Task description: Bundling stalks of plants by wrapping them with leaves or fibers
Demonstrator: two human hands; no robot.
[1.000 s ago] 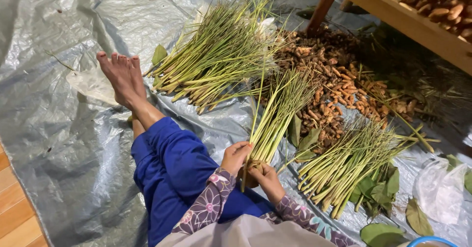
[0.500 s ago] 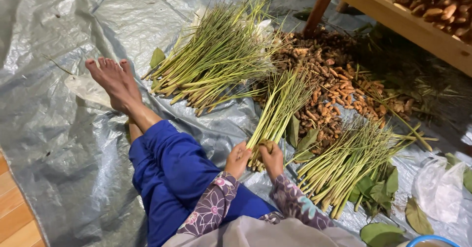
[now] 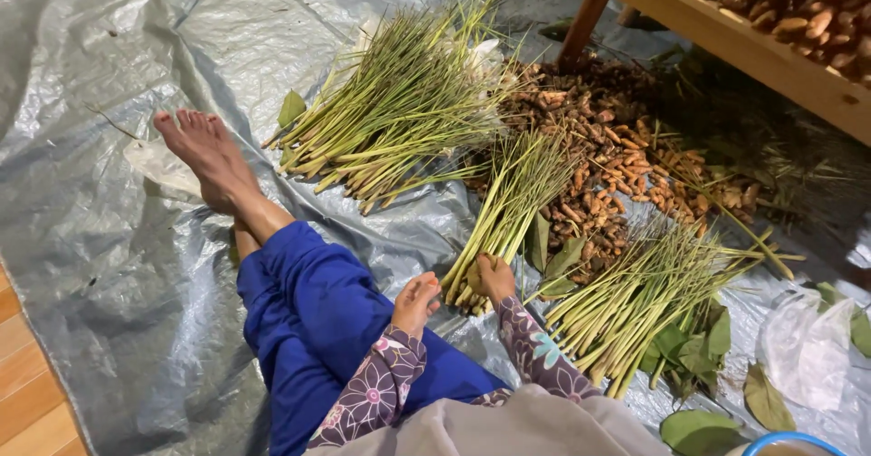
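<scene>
A slim bundle of pale green lemongrass stalks lies on the crinkled silver-grey plastic tarpaulin, fanning from thin leafy tips near the roots down to thick, whitish cut ends gathered close in front of the person. The right hand rests on those butt ends, its grip curled over several of the stalks. The left hand sits just beside the same ends, fingers loosely bent and spread, closed on nothing.

Two more heaps of the same stalks flank it — a large loose pile of lemongrass farther out on the left, and a smaller sheaf of lemongrass to the right, lying over flat dark green leaves. Behind the middle bundle spreads a mound of small orange-brown knobbly roots, touching its leafy tips.

Packaging is sparse: a crumpled translucent white plastic bag sits at the right edge beside the leaves, unmarked as far as can be seen, and a curved blue plastic rim shows at the bottom right corner. A slanted wooden shelf at the top right carries more brown roots. The person's blue-trousered legs stretch across the tarpaulin, bare feet pointing away, with a strip of wooden floor at the left.
</scene>
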